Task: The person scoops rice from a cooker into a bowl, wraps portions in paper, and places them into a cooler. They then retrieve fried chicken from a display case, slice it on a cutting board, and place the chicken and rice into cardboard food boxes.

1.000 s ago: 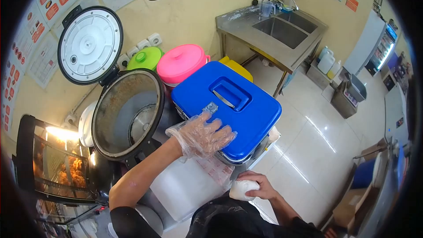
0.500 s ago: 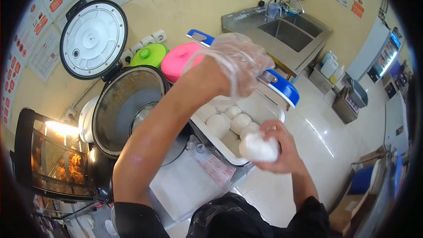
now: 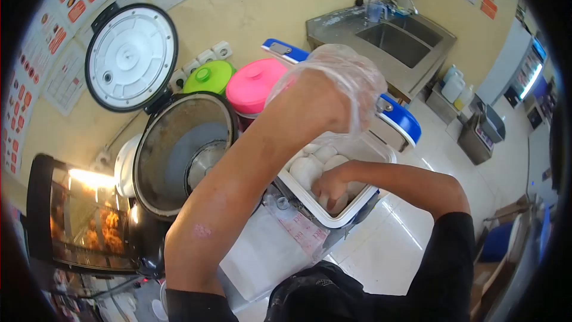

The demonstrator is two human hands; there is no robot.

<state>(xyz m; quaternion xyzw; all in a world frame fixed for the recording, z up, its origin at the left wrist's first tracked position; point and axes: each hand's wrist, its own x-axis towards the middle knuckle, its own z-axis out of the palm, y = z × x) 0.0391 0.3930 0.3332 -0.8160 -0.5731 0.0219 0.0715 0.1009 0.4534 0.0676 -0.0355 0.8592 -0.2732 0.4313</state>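
Note:
My left hand (image 3: 348, 83), in a clear plastic glove, holds the blue-edged lid (image 3: 400, 120) raised at the far side of a white container (image 3: 335, 222). The glove and forearm hide part of the lid. Inside the container lie several round white bundles (image 3: 305, 172). My right hand (image 3: 332, 186), bare, reaches down among them, its fingers bent around a white bundle (image 3: 335, 204) near the front corner.
A large open cooker (image 3: 182, 143) stands left of the container. Behind are a green lid (image 3: 210, 77) and a pink lid (image 3: 256, 83). White paper (image 3: 262, 250) lies in front. A lit food display (image 3: 89, 220) is at left, a sink (image 3: 399, 42) at back right.
My right hand has moved from beside the container, where it held a white bundle, down into it. The view has shifted slightly; my left hand is still at the raised lid.

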